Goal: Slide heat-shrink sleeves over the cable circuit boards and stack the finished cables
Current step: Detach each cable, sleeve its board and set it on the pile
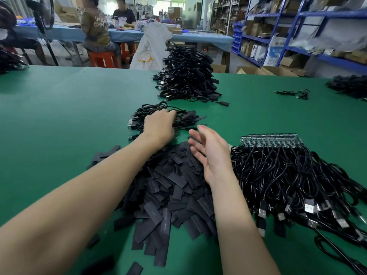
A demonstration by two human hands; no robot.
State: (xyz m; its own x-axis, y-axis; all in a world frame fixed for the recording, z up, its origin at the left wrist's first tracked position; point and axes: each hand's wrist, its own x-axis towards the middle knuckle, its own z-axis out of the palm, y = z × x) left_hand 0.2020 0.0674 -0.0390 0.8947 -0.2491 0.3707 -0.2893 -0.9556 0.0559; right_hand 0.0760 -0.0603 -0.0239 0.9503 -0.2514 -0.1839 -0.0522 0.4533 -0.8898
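**Dropping one on the small stack**

My left hand [158,127] was out over the small stack of finished cables [158,118], fingers curled down onto the top cable, though I could not tell if they gripped it or merely pressed it flat. My right hand [210,153] hung free just beside it, fingers loose and spread, holding nothing. Under both forearms lay the heap of heat-shrink sleeves [174,191], and off to my right the bundle of bare cables [294,175] with its row of circuit boards [272,139] lined up at the far edge. The tall finished pile [186,76] stood farther back on the green table [69,116]. I judged this the stacking step. The next move called for a fresh sleeve from the heap and one bare board from the row.
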